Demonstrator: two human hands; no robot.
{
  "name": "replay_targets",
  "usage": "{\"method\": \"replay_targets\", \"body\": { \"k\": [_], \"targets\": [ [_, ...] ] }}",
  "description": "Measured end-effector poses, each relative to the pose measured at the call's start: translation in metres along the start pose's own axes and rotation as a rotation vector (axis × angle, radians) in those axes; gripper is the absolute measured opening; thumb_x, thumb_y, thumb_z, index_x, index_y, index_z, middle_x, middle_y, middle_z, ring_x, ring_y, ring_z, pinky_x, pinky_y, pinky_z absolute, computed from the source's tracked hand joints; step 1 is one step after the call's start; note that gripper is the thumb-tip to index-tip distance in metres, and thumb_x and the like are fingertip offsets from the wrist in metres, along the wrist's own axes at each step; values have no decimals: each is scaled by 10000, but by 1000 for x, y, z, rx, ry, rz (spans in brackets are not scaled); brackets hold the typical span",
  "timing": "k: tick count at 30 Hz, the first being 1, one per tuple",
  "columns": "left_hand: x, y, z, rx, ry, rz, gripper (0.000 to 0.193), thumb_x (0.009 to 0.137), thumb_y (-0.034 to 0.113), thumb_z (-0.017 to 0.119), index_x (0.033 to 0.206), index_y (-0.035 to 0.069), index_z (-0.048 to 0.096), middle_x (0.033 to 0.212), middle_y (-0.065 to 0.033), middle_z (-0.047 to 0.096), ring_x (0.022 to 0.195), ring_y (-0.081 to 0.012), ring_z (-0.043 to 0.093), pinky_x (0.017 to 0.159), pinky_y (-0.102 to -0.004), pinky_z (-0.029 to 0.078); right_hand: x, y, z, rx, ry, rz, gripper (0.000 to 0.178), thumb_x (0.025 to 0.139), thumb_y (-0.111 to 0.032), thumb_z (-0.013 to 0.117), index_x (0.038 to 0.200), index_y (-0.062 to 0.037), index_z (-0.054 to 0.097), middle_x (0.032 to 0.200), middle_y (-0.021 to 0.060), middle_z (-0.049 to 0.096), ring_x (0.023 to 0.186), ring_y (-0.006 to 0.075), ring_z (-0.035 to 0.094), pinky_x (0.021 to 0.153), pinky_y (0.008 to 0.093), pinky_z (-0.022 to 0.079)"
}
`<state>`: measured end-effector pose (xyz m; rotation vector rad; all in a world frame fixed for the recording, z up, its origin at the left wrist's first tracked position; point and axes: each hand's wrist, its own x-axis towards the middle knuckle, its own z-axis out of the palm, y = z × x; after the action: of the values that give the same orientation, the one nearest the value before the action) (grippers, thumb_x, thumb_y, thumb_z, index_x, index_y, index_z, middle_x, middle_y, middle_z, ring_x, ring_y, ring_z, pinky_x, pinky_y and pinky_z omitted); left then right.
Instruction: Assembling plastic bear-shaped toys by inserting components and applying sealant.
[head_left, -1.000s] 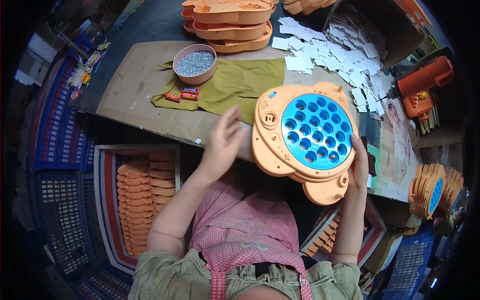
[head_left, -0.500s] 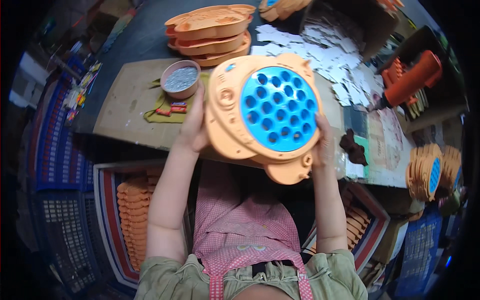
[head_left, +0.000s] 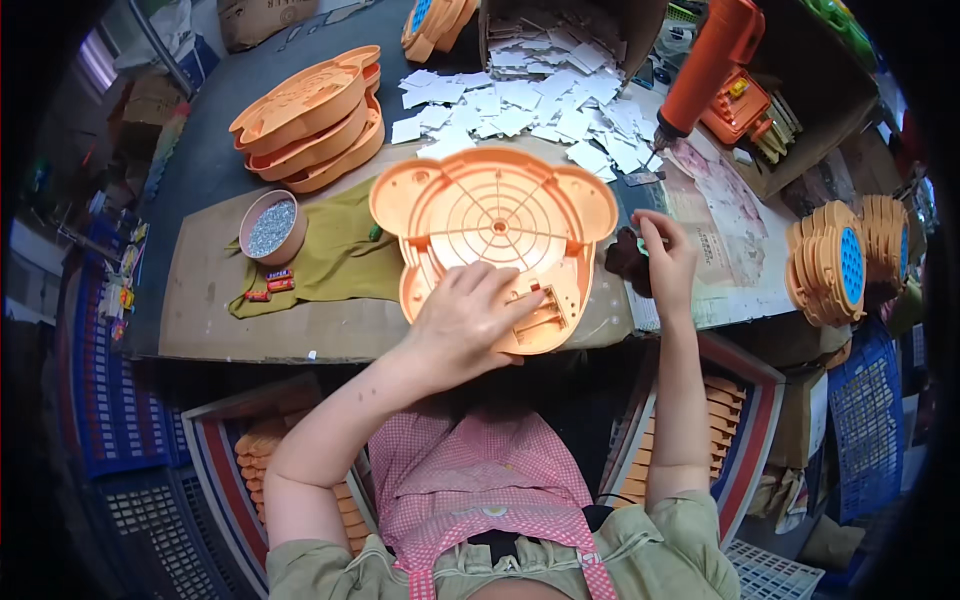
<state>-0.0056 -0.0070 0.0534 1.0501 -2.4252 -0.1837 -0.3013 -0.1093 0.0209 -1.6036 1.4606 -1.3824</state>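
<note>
An orange plastic toy shell (head_left: 570, 200) with two ear-like lobes lies underside up before me, showing ribs and a battery compartment (head_left: 545, 318). My left hand (head_left: 455, 318) rests on its lower part, fingers spread over the ribs, thumb across the compartment. A small red bit (head_left: 535, 287) shows by the thumb tip. To the shell's right, my right hand (head_left: 670, 262) is raised with its fingers loosely bent and apart. It is beside a lumpy dark brown thing (head_left: 628, 265), partly covering it; nothing shows in the fingers.
At left, a pink bowl (head_left: 300, 240) of small metal pieces and red batteries (head_left: 270, 285) sit by an olive cloth (head_left: 345, 265). Shells are stacked (head_left: 310, 120) behind. White cards (head_left: 530, 105) spread at the back. An orange power screwdriver (head_left: 705, 70) and more shells (head_left: 825, 265) are right.
The shell has been turned from its blue-holed face to its underside and lowered onto the table. Both hands left its sides; the left is now on top, the right beside the brown thing.
</note>
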Motion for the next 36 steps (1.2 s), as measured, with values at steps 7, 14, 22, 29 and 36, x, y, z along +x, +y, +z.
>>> {"method": "replay_targets", "body": {
  "k": [7,14,22,29,36],
  "targets": [
    [-37,-54,-38,-18,229,-215,361,824,257,765,1110,46,701,1114,-158,665,1035,-352,607,933,-454,458,103,59,28,-574,-197,-323,307,909,-191,708,1137,15,712,1048,155,734,888,288,673,844,360,527],
    [-135,-201,-106,597,136,-855,107,836,88,695,906,8,705,960,-151,642,983,-348,596,869,-453,477,138,36,68,-907,-479,-377,402,819,-157,753,1195,-30,695,1005,229,707,945,396,658,877,433,518],
    [-130,-211,-104,516,197,-863,194,810,137,741,974,33,737,975,-143,646,1033,-326,600,901,-438,478,129,58,51,-835,-257,-510,201,877,-92,690,1060,-23,734,940,191,715,884,359,691,790,403,535],
    [-127,-205,-101,631,193,-869,140,816,189,764,835,51,742,957,-110,688,990,-290,611,884,-435,454,45,22,2,-840,52,-681,160,902,-48,678,1056,-6,671,871,123,659,810,286,646,749,396,512],
    [-134,-200,-99,818,250,-758,183,894,195,704,903,15,733,917,-134,700,919,-300,645,823,-414,479,-55,-54,2,45,-285,90,317,944,8,608,1259,-18,628,975,22,645,755,39,554,565,184,433]
  ]
}}
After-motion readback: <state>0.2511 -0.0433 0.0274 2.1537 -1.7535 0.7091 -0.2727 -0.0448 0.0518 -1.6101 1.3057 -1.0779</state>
